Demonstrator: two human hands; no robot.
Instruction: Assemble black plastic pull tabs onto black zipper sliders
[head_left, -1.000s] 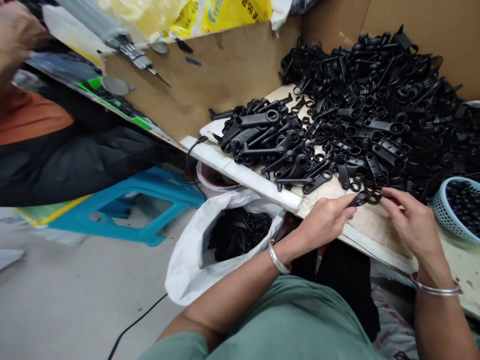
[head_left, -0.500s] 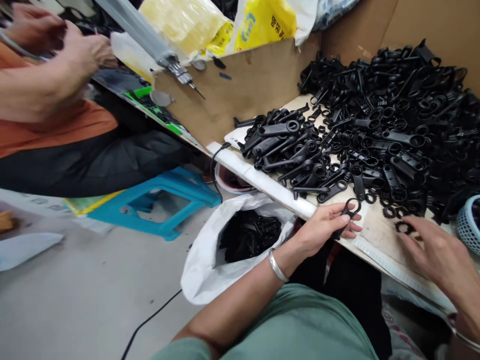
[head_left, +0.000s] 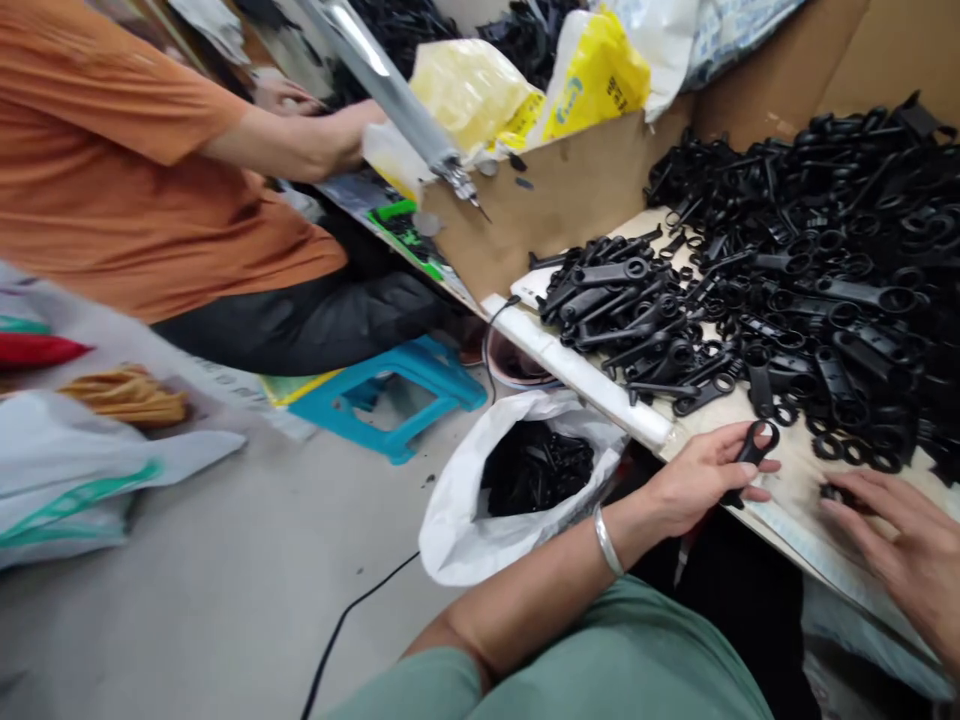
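Observation:
My left hand (head_left: 705,475) is closed around a black plastic handle part (head_left: 741,482), whose ring-shaped end points up and away at the table's front edge. To its right, my right hand (head_left: 885,525) pinches a small black ring (head_left: 831,492) between thumb and fingers, just above the table top; the fingers cover most of it. Several loose black rings (head_left: 855,450) lie just beyond that hand. Behind both hands spreads a large heap of black plastic parts (head_left: 810,270), with a smaller pile of handle parts (head_left: 615,300) at its left.
A white sack (head_left: 457,530) holding black parts stands on the floor below the table edge. A grey electric screwdriver (head_left: 397,90) hangs by the cardboard divider (head_left: 555,190). A co-worker in an orange shirt (head_left: 112,200) sits at left, near a blue stool (head_left: 390,400).
The view has swung left, so things sit further right. My right hand has turned the small ring, which is now more covered by the fingers. My left hand keeps its handle part.

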